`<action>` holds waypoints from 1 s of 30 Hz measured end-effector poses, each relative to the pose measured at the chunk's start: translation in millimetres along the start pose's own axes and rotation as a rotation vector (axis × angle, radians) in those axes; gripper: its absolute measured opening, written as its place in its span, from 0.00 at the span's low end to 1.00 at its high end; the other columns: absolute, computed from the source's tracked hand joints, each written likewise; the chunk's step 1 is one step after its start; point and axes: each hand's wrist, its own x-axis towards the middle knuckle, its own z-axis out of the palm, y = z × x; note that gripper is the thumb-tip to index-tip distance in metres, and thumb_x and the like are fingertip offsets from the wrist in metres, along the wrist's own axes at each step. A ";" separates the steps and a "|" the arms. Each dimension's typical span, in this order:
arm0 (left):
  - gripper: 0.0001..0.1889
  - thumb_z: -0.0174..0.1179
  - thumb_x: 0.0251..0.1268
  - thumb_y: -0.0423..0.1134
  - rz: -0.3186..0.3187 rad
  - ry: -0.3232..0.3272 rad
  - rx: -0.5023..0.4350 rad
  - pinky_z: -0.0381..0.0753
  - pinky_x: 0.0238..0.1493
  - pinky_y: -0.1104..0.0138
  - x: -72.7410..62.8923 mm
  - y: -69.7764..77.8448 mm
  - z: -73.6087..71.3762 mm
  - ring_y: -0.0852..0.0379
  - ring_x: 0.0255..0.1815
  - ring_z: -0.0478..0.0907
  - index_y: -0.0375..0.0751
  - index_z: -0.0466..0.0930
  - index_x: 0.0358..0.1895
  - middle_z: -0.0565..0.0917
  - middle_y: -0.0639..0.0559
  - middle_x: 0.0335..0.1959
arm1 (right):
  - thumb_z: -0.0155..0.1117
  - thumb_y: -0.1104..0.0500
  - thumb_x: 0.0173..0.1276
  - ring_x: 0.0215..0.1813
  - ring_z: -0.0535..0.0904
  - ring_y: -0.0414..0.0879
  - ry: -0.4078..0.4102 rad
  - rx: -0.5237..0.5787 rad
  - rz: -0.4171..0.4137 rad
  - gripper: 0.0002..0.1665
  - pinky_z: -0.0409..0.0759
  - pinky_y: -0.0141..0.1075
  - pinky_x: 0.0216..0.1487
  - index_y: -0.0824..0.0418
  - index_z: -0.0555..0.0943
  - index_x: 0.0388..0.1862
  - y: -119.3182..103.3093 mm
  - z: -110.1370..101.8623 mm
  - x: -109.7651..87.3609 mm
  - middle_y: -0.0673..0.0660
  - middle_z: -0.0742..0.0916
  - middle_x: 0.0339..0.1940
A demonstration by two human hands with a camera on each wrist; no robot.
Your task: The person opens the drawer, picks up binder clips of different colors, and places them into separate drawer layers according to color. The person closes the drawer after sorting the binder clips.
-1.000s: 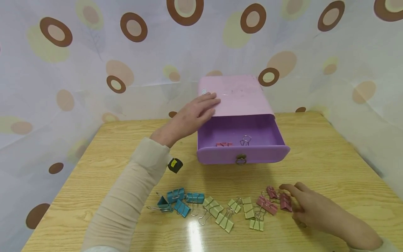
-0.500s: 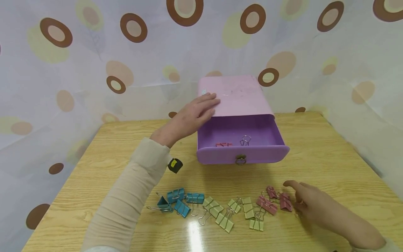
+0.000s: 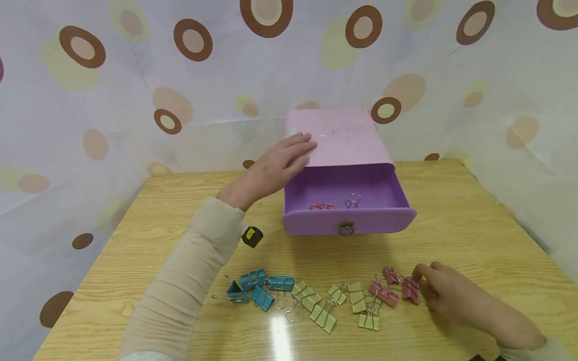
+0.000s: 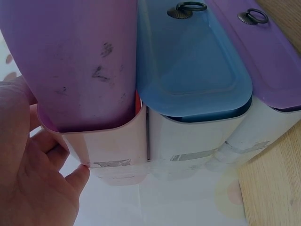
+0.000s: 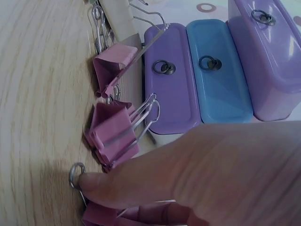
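Observation:
My left hand rests on the near left corner of the pink drawer cabinet. In the left wrist view, its fingers lie along the case beside the pulled-out purple drawer. At the right, my right hand pinches a pink binder clip, mostly hidden beneath it in the head view. In the right wrist view, the thumb lies on that clip's wire handle. Close by on the table sit more pink binder clips, one right at the index finger.
Yellow-green binder clips and blue binder clips line the table front. The open drawer holds a red clip and a wire handle. Below it are a shut blue drawer and a purple one.
My right hand has shifted slightly right, and its index finger has come down and curled in beside the pink clips. The left hand and the drawer stay where they were.

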 end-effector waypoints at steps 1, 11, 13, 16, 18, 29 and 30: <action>0.25 0.42 0.81 0.47 0.000 0.000 0.000 0.47 0.82 0.66 0.1 0.0 0.1 0.58 0.82 0.48 0.47 0.64 0.75 0.58 0.53 0.80 | 0.66 0.76 0.49 0.27 0.59 0.30 -0.025 0.010 0.019 0.21 0.64 0.27 0.24 0.55 0.78 0.37 0.2 -1.3 0.0 0.44 0.71 0.24; 0.25 0.42 0.81 0.48 0.005 -0.006 -0.003 0.46 0.82 0.65 1.1 -0.2 -0.1 0.58 0.82 0.47 0.48 0.63 0.75 0.58 0.53 0.80 | 0.70 0.74 0.51 0.24 0.59 0.29 0.017 0.034 0.050 0.21 0.64 0.28 0.24 0.53 0.72 0.32 3.8 -8.5 0.9 0.42 0.69 0.20; 0.25 0.42 0.81 0.48 0.003 -0.005 -0.002 0.46 0.82 0.65 0.9 -0.5 -0.2 0.58 0.82 0.47 0.48 0.64 0.75 0.58 0.53 0.80 | 0.70 0.73 0.52 0.25 0.60 0.29 0.033 0.037 0.041 0.20 0.64 0.28 0.24 0.52 0.73 0.32 4.5 -8.0 1.6 0.42 0.69 0.21; 0.25 0.42 0.81 0.47 0.005 -0.002 -0.009 0.47 0.82 0.65 0.8 -0.5 -0.1 0.58 0.82 0.47 0.48 0.64 0.75 0.58 0.53 0.80 | 0.71 0.74 0.51 0.26 0.61 0.28 0.064 0.035 0.024 0.21 0.65 0.28 0.24 0.51 0.74 0.29 6.0 -6.3 2.9 0.41 0.71 0.22; 0.25 0.42 0.81 0.47 0.011 -0.002 -0.005 0.47 0.82 0.65 0.9 -0.3 0.0 0.57 0.82 0.47 0.47 0.64 0.75 0.58 0.52 0.80 | 0.70 0.74 0.48 0.26 0.63 0.28 0.066 0.045 0.036 0.22 0.68 0.28 0.25 0.50 0.74 0.26 6.7 -6.8 3.8 0.40 0.73 0.22; 0.25 0.42 0.81 0.47 0.009 -0.010 0.011 0.46 0.82 0.65 0.7 -0.6 -0.2 0.57 0.83 0.47 0.47 0.64 0.75 0.57 0.52 0.80 | 0.76 0.73 0.49 0.29 0.73 0.28 0.192 0.015 0.045 0.17 0.79 0.29 0.26 0.55 0.80 0.29 6.9 -33.1 10.1 0.42 0.79 0.26; 0.25 0.42 0.81 0.47 0.008 -0.008 0.013 0.46 0.82 0.65 0.5 -0.8 -0.2 0.57 0.82 0.47 0.47 0.64 0.75 0.57 0.52 0.80 | 0.76 0.73 0.48 0.29 0.73 0.28 0.220 0.004 0.028 0.17 0.79 0.28 0.26 0.56 0.80 0.29 7.0 -36.3 11.1 0.42 0.80 0.26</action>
